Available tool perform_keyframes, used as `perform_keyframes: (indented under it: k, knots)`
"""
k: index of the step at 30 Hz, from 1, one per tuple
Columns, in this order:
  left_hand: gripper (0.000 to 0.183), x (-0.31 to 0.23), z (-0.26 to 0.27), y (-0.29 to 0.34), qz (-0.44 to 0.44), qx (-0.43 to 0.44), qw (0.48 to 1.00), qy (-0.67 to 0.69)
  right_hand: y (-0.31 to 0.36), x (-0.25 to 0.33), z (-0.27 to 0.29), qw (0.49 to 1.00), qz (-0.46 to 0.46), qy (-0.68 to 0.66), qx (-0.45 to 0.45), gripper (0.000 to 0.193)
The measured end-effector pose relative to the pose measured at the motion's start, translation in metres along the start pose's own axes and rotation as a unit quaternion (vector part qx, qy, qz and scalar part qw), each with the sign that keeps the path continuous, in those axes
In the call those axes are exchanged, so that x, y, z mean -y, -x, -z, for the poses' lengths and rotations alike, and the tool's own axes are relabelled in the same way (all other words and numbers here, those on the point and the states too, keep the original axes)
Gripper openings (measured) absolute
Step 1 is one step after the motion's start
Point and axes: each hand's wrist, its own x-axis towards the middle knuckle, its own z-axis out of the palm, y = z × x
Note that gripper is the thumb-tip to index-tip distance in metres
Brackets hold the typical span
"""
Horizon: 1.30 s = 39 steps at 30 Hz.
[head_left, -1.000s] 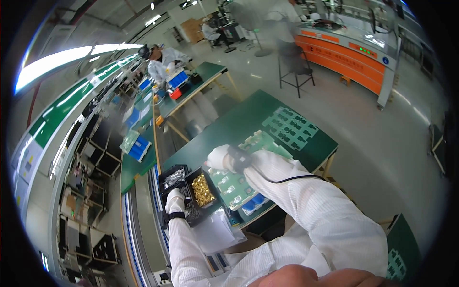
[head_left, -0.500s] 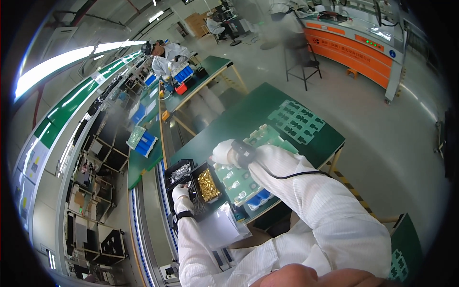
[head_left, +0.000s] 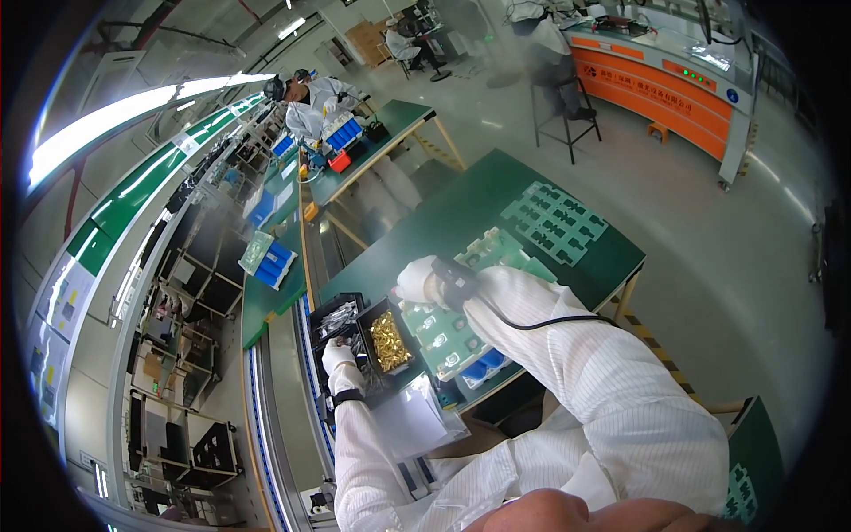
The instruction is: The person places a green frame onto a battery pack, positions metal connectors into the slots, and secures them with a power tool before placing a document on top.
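My left hand (head_left: 339,356), in a white glove with a dark wristband, reaches into a black parts bin (head_left: 352,310) holding silvery pieces. Its fingers look pinched together, and what they grip is too small to make out. Beside it stands a bin of gold-coloured metal pieces (head_left: 388,342). My right hand (head_left: 417,282), gloved too, is curled closed over the far left part of a pale green tray (head_left: 443,341) with small parts set in it. Any thing in its fingers is hidden. A dark device (head_left: 458,282) with a black cable sits on my right wrist.
Another pale green cut-out tray (head_left: 556,222) lies on the green table (head_left: 479,182). White sheets (head_left: 412,418) lie near me. A conveyor rail (head_left: 277,434) runs along the left. A person in white (head_left: 310,106) works at a farther table beside blue bins (head_left: 344,135).
The whole view has shifted slightly. My left hand stays at the black bin and my right hand stays over the green tray, with hardly any movement.
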Motion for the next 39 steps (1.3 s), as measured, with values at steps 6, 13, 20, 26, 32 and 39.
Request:
perform_keyframes:
  k: [6,13,20,26,32,39]
  knots:
    - [0.015,0.007,0.004,-0.005,0.005,0.033,0.998,-0.045,-0.003,0.002,-0.003,1.000,0.015,-0.002,-0.017,0.044]
    - [0.011,0.008,0.002,-0.003,0.041,-0.004,0.999,0.016,0.004,0.009,0.008,1.000,0.000,-0.019,0.010,0.043]
    - [0.008,0.005,0.006,-0.011,0.102,-0.005,0.930,0.352,-0.004,-0.001,-0.003,0.990,0.057,-0.072,-0.111,0.027]
    - [0.014,-0.062,0.029,0.051,0.084,0.144,0.812,0.559,-0.011,-0.003,-0.017,0.960,0.147,-0.121,-0.203,0.022]
    - [0.017,-0.143,0.075,0.124,0.059,0.166,0.837,0.518,0.006,0.018,0.014,0.970,0.213,-0.114,-0.044,0.025]
    - [0.017,-0.138,0.057,0.130,0.098,0.164,0.769,0.610,-0.012,0.003,0.008,0.974,0.209,-0.081,-0.029,0.021]
